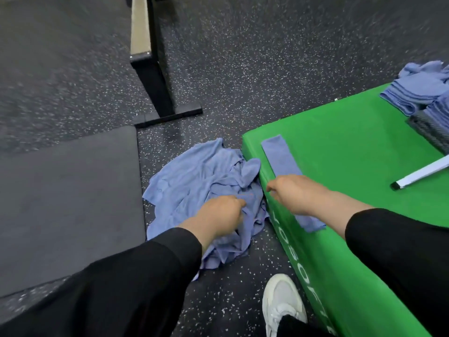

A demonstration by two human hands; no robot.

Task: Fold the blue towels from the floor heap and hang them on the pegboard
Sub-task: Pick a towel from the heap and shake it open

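A rumpled heap of blue towels [201, 181] lies on the speckled rubber floor [255, 57] against a green padded box [352, 152]. The left hand [218, 215] has its fingers curled into the soft cloth. The right hand [294, 193], fingers curled, pinches a folded towel strip [281, 156] lying flat on the box. Folded towels [418, 91] are stacked at its far corner.

a dark speckled floor [267, 57] runs under a green padded box [352, 147] with white lettering on its side. a white stick [422, 175] with a black tip lies on the box. a grey mat [68, 190] lies beside a black metal stand [158, 88]. a white shoe [281, 302] stands near the box.
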